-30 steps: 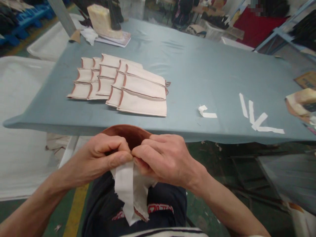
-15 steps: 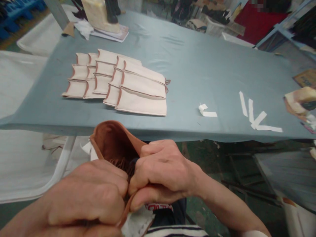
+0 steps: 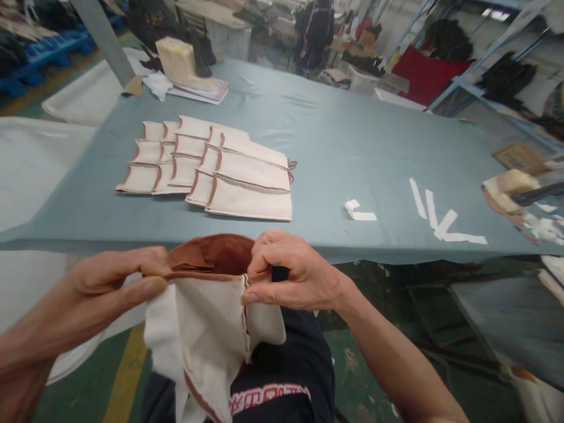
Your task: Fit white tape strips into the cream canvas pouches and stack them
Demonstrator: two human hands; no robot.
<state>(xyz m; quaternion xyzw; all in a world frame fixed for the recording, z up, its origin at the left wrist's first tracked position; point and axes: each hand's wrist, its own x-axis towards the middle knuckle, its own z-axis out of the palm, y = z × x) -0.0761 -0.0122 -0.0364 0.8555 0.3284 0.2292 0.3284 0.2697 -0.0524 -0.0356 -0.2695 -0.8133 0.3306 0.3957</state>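
head view, over the lap in front of the table (image 3: 352, 141); judged partway through: a fanned stack (image 3: 211, 170) of flat finished pieces lies on the table, with loose strips (image 3: 434, 214) to the right, while one pouch (image 3: 211, 311) is held at lap height, just short of the table edge, brown lining showing at its mouth, pale cloth hanging down; left hand (image 3: 101, 282) pinched on the left rim, thumb on top; right hand (image 3: 291, 273) pinched on the right rim, knuckles up; hands apart, pulling the mouth wide.
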